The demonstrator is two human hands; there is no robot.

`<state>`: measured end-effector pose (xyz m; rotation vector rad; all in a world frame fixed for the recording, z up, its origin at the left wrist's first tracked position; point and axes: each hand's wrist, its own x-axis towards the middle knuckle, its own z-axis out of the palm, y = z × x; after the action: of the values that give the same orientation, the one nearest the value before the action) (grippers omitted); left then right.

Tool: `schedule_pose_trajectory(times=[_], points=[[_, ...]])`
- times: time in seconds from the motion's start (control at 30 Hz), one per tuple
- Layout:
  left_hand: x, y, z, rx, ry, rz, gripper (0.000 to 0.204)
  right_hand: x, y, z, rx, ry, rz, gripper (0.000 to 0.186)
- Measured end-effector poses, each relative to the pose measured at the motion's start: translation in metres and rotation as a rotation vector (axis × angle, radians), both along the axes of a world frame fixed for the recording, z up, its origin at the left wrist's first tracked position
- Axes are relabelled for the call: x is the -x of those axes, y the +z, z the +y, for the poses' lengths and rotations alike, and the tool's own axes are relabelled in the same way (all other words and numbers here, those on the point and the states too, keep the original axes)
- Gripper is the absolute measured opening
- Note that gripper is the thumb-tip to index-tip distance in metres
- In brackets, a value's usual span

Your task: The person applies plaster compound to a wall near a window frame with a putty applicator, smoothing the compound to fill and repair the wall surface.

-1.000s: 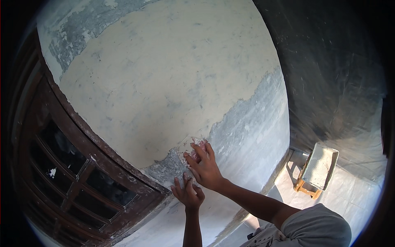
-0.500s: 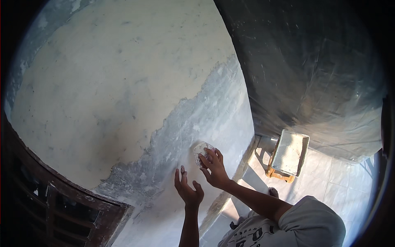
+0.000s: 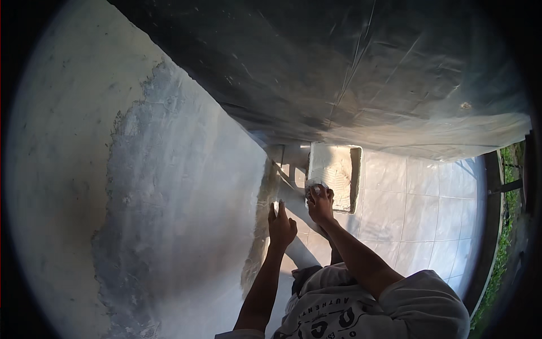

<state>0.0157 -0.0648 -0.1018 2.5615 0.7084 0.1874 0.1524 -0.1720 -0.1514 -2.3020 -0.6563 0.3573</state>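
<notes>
My right hand [image 3: 322,208] is closed around a whitish, rounded pad [image 3: 314,186] caked with pale paste; its exact kind does not show. The hand hovers over the near left part of a rectangular tray [image 3: 355,169] that holds creamy paste [image 3: 333,164]. My left hand [image 3: 282,226] is beside the foot of the wall with its fingers apart, and a whitish patch shows at its fingertips. The wall [image 3: 169,186] on the left has a pale coated area and a bare grey strip with a ragged border between them.
Dark plastic sheeting [image 3: 339,73] hangs along the far side. Light floor tiles [image 3: 384,220] lie beneath the tray and to its right. A kerb-like edge [image 3: 490,226] and green plants [image 3: 502,248] appear at the far right.
My right hand has left the wall with the pad and moved over to the tray. The left hand has come along to the right. The view has swung toward the tray and floor.
</notes>
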Motion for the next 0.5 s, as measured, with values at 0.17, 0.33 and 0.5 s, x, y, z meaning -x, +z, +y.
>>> schedule_pose_trajectory(times=[0.17, 0.33, 0.5], points=[[-0.076, -0.041, -0.01, 0.034, -0.056, 0.092, 0.068, -0.059, -0.067, -0.018, 0.125, -0.122, 0.112, 0.051], [-0.121, -0.077, -0.011, 0.076, -0.177, 0.11, 0.066, -0.089, -0.131, -0.006, 0.186, -0.167, 0.14, 0.054], [-0.125, -0.114, 0.004, 0.093, -0.159, 0.221, 0.065, -0.098, -0.167, 0.021, 0.224, -0.176, 0.137, 0.053]])
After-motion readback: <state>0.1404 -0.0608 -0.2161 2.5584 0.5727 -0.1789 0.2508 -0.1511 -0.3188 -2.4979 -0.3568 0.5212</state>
